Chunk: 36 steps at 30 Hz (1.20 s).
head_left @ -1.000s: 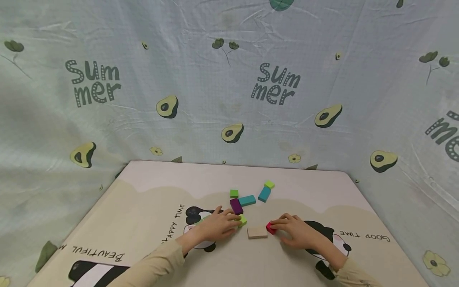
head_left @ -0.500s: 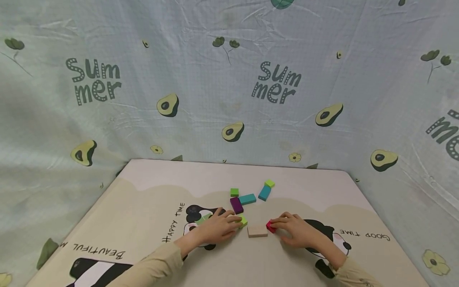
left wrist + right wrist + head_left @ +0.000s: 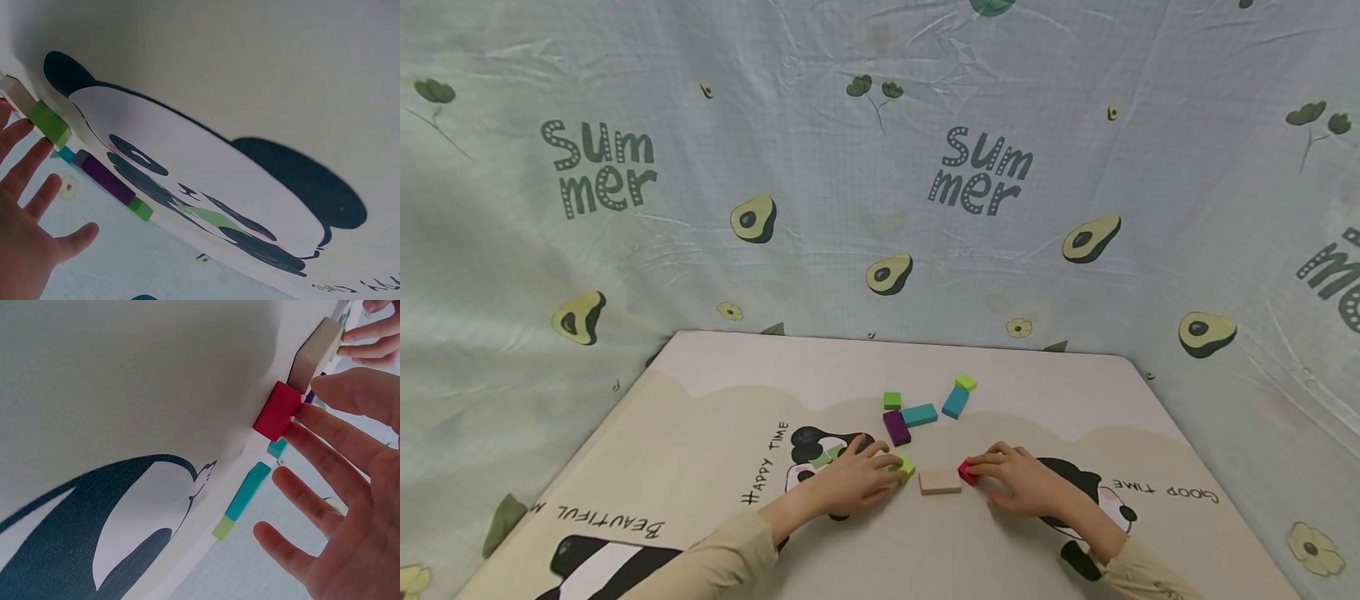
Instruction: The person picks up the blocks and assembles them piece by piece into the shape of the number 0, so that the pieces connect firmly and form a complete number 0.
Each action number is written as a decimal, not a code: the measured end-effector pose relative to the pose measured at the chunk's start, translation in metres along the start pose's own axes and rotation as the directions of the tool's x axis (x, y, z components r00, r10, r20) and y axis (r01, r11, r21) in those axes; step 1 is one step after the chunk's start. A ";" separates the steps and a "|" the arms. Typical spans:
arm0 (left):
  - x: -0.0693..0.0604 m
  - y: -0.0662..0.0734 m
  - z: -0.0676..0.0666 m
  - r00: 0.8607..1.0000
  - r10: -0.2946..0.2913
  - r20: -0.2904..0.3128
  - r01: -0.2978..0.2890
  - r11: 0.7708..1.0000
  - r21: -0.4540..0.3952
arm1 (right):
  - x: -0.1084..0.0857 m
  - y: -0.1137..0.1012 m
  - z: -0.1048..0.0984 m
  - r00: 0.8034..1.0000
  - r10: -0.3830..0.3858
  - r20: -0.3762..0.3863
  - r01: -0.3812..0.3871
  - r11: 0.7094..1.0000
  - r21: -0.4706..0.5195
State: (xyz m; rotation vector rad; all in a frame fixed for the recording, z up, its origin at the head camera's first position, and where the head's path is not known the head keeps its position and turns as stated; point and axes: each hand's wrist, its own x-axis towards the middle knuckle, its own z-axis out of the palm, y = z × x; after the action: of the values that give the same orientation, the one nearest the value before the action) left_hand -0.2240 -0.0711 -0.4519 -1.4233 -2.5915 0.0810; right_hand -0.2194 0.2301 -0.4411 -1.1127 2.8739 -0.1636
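The left hand (image 3: 853, 482) touches a light green block (image 3: 907, 467) with its fingertips. In the left wrist view its fingers (image 3: 28, 172) are extended and spread by the green block (image 3: 50, 123). The right hand (image 3: 1026, 483) has fingertips against a red block (image 3: 967, 473); in the right wrist view those fingers (image 3: 331, 450) are fairly straight and the thumb stands apart from the red block (image 3: 279, 411). Between the hands lies a plain wooden block (image 3: 940, 482), its right end close beside the red one.
Behind the hands lie a purple block (image 3: 897, 427), a green cube (image 3: 892, 401), a teal block (image 3: 919, 415), another teal block (image 3: 956, 402) and a lime cube (image 3: 966, 382). They rest on a panda-print tabletop (image 3: 737, 358). A printed cloth (image 3: 820, 167) hangs behind.
The light green block and the left fingertips have shifted slightly left and towards the person, away from the purple block. The right hand and red block stay in place.
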 end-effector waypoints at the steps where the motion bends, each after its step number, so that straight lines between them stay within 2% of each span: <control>1: 0.000 0.000 0.000 1.000 0.000 -0.002 0.000 1.000 0.001 | 0.000 0.000 0.000 1.000 0.000 0.000 0.000 1.000 0.001; 10: -0.001 0.004 0.000 1.000 0.000 -0.001 0.000 1.000 0.028 | -0.001 0.000 0.000 1.000 0.007 0.000 -0.007 1.000 0.009; 17: -0.002 0.006 0.000 1.000 -0.007 0.026 0.007 1.000 0.000 | -0.001 0.000 0.001 1.000 0.002 -0.009 -0.002 1.000 0.016; 23: -0.002 0.008 0.000 1.000 -0.002 0.015 0.002 1.000 0.009 | -0.002 -0.002 0.000 0.999 -0.018 -0.029 0.018 1.000 0.002; 36: -0.001 0.010 0.002 1.000 -0.010 0.025 0.010 1.000 0.020 | -0.003 -0.005 -0.003 1.000 -0.013 -0.013 0.013 0.999 -0.037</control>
State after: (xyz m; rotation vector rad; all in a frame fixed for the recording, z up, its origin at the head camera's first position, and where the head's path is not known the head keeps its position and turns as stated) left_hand -0.2156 -0.0662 -0.4550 -1.4118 -2.6102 0.1238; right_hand -0.2143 0.2282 -0.4376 -1.1414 2.8936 -0.1193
